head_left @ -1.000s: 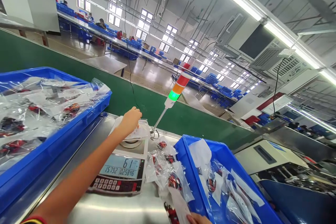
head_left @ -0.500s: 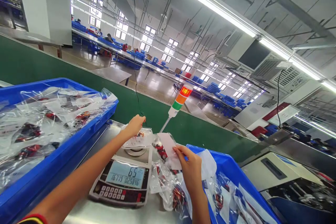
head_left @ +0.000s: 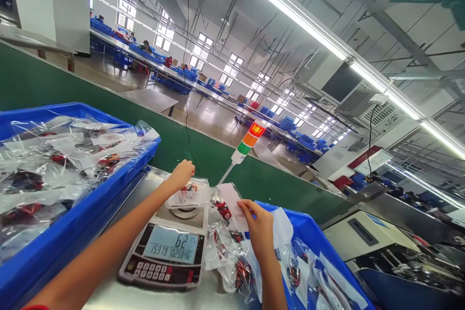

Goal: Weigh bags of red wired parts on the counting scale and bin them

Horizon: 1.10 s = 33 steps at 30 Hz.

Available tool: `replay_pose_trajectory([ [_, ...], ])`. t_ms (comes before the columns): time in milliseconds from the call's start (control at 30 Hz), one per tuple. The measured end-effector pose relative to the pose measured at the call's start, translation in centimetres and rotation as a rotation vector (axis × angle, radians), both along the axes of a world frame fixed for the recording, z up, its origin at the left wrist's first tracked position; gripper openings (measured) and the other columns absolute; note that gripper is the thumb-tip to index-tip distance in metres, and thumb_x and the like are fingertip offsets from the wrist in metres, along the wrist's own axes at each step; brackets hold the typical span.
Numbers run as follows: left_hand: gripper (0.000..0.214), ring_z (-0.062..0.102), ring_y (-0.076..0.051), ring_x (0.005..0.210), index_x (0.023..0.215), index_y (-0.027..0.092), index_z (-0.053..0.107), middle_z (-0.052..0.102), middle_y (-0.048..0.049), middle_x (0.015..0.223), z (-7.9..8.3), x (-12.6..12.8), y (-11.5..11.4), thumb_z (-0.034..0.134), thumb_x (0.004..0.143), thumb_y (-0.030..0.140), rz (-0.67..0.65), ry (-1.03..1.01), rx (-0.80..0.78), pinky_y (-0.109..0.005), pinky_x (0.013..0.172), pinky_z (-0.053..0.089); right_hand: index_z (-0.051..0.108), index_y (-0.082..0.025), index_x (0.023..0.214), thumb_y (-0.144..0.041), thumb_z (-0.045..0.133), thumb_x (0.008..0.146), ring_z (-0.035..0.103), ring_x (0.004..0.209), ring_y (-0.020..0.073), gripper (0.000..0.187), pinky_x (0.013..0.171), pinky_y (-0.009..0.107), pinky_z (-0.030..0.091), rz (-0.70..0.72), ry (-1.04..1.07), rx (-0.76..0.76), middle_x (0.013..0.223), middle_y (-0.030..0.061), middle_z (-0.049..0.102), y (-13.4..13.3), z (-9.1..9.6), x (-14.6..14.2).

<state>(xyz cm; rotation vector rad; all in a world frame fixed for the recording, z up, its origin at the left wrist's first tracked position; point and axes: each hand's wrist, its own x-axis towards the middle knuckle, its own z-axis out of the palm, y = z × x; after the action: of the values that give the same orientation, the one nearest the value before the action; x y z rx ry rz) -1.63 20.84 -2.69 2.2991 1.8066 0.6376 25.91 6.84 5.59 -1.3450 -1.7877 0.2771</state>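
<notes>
My left hand, fingers curled, is over the clear plastic tray on a digital counting scale. Small red and orange parts lie in that tray; whether the curled fingers hold any is hidden. The scale's display reads 62 on its upper line. Between thumb and fingers, my right hand pinches the white paper of a clear plastic bag with red and black parts in it. More filled clear bags lie in a heap right of the scale, under and beside that hand.
A large blue bin of bagged parts stands at left, another blue bin at right. Behind the scale rise a signal light and a green partition. A beige machine stands far right.
The upper number on the scale has dropped from 65 to 62. My left hand has shifted slightly over the tray, while my right hand keeps its pinch on the bag. The view has moved a little.
</notes>
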Motion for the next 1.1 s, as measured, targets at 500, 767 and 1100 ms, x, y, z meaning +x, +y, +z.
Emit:
replay_pose_trajectory([
  [500, 0.032, 0.066, -0.023, 0.106, 0.122, 0.017, 0.064, 0.065, -0.01, 0.123, 1.4, 0.8, -1.4, 0.064, 0.099, 0.038, 0.04, -0.113, 0.002, -0.044, 0.092, 0.059, 0.079, -0.023, 0.079, -0.057, 0.053, 0.095, 0.072, 0.075, 0.0226, 0.046, 0.068, 0.03, 0.051, 0.039, -0.072, 0.006, 0.082, 0.0052, 0.081, 0.6, -1.7, 0.7],
  [767, 0.018, 0.068, -0.022, 0.088, 0.103, 0.018, 0.066, 0.072, -0.0076, 0.093, 9.7, -4.2, -5.1, 0.051, 0.099, 0.027, 0.351, -0.244, 0.222, -0.035, 0.082, 0.054, 0.078, -0.02, 0.099, -0.029, 0.047, 0.105, 0.071, 0.089, 0.021, 0.033, 0.077, 0.031, 0.053, 0.209, -0.302, 0.328, 0.094, 0.008, 0.079, 5.8, -1.6, -4.7],
  [1100, 0.033, 0.038, -0.045, 0.142, 0.103, 0.019, 0.064, 0.062, -0.0188, 0.128, 11.8, -12.3, -11.8, 0.039, 0.092, 0.039, 0.793, -0.294, 0.609, -0.069, 0.112, 0.035, 0.072, -0.026, 0.119, -0.031, 0.067, 0.096, 0.066, 0.117, 0.0237, 0.024, 0.101, 0.04, 0.055, 0.415, -0.338, 0.192, 0.118, 0.0048, 0.078, 0.8, -5.8, -4.2],
])
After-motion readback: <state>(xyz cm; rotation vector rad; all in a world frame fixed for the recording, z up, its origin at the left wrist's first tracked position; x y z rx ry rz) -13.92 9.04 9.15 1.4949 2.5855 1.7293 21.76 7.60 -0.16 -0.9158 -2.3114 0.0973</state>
